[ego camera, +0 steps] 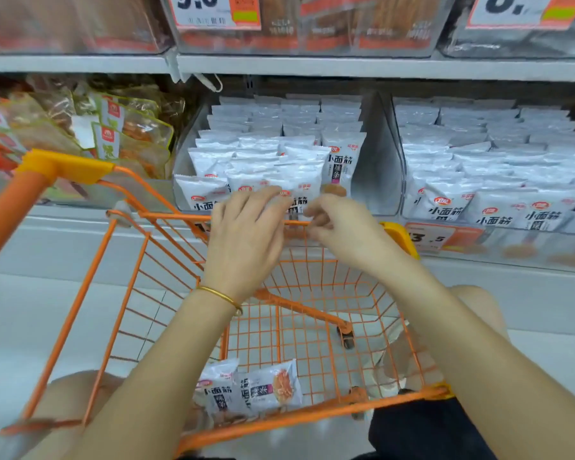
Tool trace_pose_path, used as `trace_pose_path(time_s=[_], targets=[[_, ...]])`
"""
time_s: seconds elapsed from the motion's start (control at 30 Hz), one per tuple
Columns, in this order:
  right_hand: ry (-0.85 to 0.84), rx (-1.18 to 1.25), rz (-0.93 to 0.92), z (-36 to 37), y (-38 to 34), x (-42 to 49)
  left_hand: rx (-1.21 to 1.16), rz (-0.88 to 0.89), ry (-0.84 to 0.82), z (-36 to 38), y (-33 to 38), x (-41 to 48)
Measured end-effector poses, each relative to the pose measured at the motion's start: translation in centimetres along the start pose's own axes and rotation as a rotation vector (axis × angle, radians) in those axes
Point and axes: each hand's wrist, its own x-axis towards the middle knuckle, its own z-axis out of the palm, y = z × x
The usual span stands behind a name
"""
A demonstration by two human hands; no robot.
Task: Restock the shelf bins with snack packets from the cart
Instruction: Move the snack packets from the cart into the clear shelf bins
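Observation:
My left hand (246,234) reaches over the far rim of the orange wire cart (130,293), its fingers lying straight across the top of a white snack packet (294,207) in the front row of the middle shelf bin (375,167). My right hand (339,227) is beside it with curled fingertips pinching that packet's right edge; motion blur hides the exact contact. The bin is packed with rows of the same white packets. Two more of these packets (249,388) lie on the cart floor near me.
A second bin (512,250) of white packets stands to the right, with an orange price tag (442,239) on its front. Clear bags of brownish snacks (113,134) fill the shelf to the left. An upper shelf (346,66) with more bins hangs above.

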Motion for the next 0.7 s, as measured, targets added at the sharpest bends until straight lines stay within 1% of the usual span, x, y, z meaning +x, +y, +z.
trace_pose_path(time_s=[0.07,0.13,0.2,0.23,0.33,0.4,0.47,0.57,0.7], targets=[[-0.349,-0.172,-0.084,2.4,-0.8,-0.6,0.004,0.022,-0.049,-0.5,-0.7,-1.1],[-0.624,-0.297,-0.186,5.4,-1.8,-1.0,-0.009,0.013,-0.121,-0.5,-1.4,-2.3],[-0.807,-0.301,-0.234,8.9,-2.3,-1.3,-0.033,-0.039,-0.19,-0.2,-1.7,-3.2],[-0.861,-0.289,-0.251,10.5,-2.6,-1.6,-0.056,-0.074,-0.227,-0.1,-1.7,-3.4],[-0.922,-0.192,-0.254,14.7,-3.1,-2.7,-0.155,-0.17,-0.316,0.4,-2.0,-3.3],[-0.919,-0.172,-0.258,16.3,-2.9,-3.4,-0.203,-0.203,-0.349,0.6,-2.1,-3.2],[-0.897,-0.088,-0.248,16.8,-2.3,-3.7,-0.241,-0.22,-0.39,0.8,-2.1,-3.3],[-0.851,0.131,-0.153,16.0,-1.3,-3.6,-0.313,-0.257,-0.456,1.2,-2.1,-3.6],[-0.814,0.234,-0.059,12.1,-0.6,-2.5,-0.45,-0.4,-0.614,1.3,-2.0,-3.6]])
